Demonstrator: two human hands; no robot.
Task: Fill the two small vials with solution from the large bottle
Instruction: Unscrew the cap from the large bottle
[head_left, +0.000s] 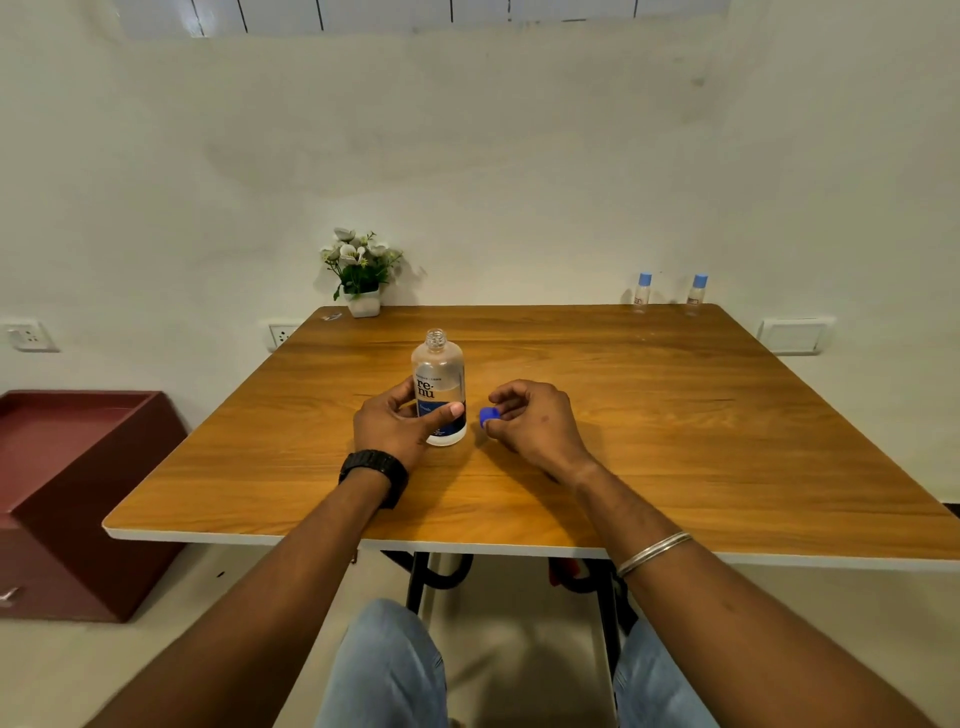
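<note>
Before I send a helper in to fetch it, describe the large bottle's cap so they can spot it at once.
Start at the wooden table and find the clear large bottle standing open near its middle, gripped by the left hand. Just to its right, the right hand pinches the cap. It is small, round and deep blue, darker than the pale blue tops on the two vials at the far edge.

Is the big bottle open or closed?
Open. The big bottle stands upright with a bare neck; the right hand pinches its blue cap beside it while the left hand holds the bottle.
</note>
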